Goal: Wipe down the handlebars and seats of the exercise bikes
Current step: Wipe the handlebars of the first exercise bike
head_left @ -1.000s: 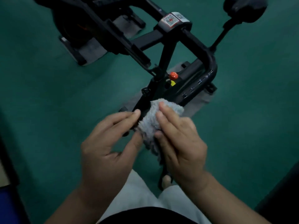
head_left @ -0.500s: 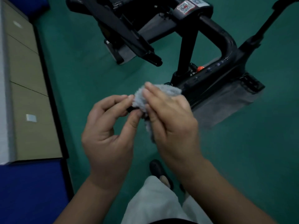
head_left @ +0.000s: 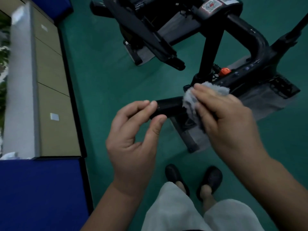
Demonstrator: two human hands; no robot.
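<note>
Okay, head view, the only one. Left hand [head_left: 133, 139] pinches the free end of the handlebar grip [head_left: 168, 106] between fingertips [head_left: 150, 103] and thumb, curled round its tip. Right hand [head_left: 228, 124] presses a grey fluffy cloth [head_left: 215, 90] around the same bar further in; fingers lie over the cloth and curl down its far side, so it grips cloth and bar together as far as I can tell. The bar sits mid-frame, just above the person's shoes [head_left: 193, 178], over the green floor [head_left: 103, 80].

Risks, my judgement: the left pinch is light and only at the tip, so a hard wipe could twist the bar or make the fingers slip off. The cloth is bunched, so it may skip the underside, which is hidden. The right hand is blurred, contact area unclear.

Orientation: the grip's long axis runs roughly left-right in frame, slightly tilted, free end pointing left toward the cabinets [head_left: 50, 80], the other end joining the black bike frame [head_left: 256, 40]. An orange knob [head_left: 225, 70] sits on the frame beyond the cloth.
</note>
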